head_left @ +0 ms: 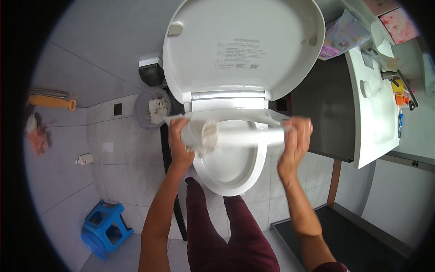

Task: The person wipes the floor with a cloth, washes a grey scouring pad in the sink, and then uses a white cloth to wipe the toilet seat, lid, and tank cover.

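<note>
Over the open toilet bowl [229, 183], I hold a blurred white tube-shaped thing [249, 137] level between my hands. Near its left end is a ragged cream-coloured part [210, 138]; motion blur hides its exact kind. My left hand [179, 144] is closed round the wider left end. Closed on the opposite end is my right hand [294, 143]. A thin translucent plastic sheet [235, 115] runs between the hands, just beyond the tube. The raised toilet lid [244, 27] stands upright behind the bowl.
Left of the toilet stands a waste bin [141, 120] holding crumpled paper. A blue stool [106, 229] and a small white bottle [84, 158] are farther left. To the right are a dark cabinet [324, 104] and a white washbasin [376, 136] with a tap [389, 76].
</note>
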`<state>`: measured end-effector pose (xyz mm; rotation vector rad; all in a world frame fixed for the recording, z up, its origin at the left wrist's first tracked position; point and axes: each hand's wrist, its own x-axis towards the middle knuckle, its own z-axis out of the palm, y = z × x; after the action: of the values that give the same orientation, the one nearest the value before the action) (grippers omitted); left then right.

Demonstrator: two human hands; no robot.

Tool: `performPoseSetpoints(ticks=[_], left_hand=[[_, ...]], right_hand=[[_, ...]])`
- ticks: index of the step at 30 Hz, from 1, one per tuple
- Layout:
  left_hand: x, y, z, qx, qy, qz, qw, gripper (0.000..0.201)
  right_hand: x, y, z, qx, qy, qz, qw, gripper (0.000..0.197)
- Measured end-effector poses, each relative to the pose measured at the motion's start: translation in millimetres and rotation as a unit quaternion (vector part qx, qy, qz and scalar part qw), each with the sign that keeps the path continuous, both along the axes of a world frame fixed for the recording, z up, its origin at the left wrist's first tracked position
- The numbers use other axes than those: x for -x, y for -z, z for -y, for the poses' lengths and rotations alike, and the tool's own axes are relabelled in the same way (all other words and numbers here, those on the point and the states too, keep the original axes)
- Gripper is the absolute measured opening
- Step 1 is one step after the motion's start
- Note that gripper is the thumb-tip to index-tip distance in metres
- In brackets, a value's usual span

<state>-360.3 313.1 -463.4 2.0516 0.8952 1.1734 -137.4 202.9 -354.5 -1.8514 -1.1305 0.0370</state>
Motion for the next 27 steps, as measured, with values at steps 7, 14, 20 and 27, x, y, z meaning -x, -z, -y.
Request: performPoseSetpoints(ticks=[7,14,20,27], left_hand=[[57,13,76,0.071,0.184,-0.103,0.975,0.062],[81,30,146,0.201,0.242,-0.245,0.917,0.071],[52,71,190,0.219,0.128,-0.319,0.913,0.046],[39,174,207,0.099,0.076,-0.465,0.876,0.036]], right_hand=[[82,29,113,0.071,0.173,-0.259,0.948,0.071],[110,76,169,0.007,0.256,-0.672,0.695,0.075],[121,187,223,0.137,0.294,-0.607,0.726,0.075],[104,308,265,0.448,0.198,-0.349,0.799,0.085]])
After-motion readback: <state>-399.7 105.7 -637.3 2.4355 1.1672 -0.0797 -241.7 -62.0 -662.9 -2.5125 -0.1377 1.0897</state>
